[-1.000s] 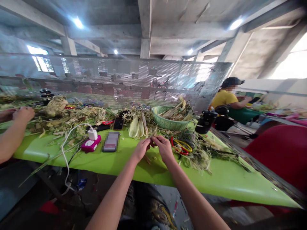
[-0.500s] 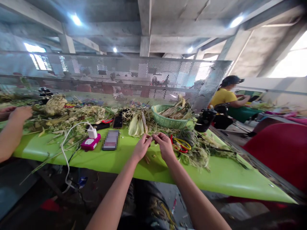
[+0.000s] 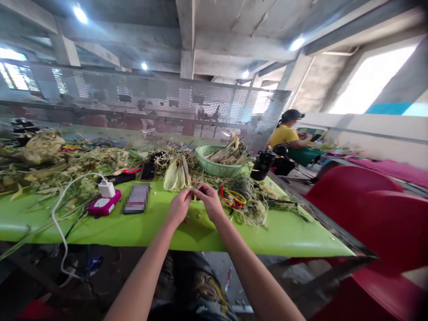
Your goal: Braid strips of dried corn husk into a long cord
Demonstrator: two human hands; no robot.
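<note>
My left hand and my right hand meet above the green table, fingertips pinched close together. Something small is between them, too small to make out. Just beyond my fingers lies a fan of pale husks. Red-and-yellow-handled scissors rest right of my right hand, by a heap of shredded fibres. A green basket holding dried husks stands behind.
A phone and a magenta power block with a white cable lie left. A dark cup stands right. Plant scraps cover the table's back. Red chairs and a person in yellow are at right.
The view has turned to the right, so the table's things appear further left. Another person's hands at the left edge are out of view. My hands remain together, with the right fingers slightly higher.
</note>
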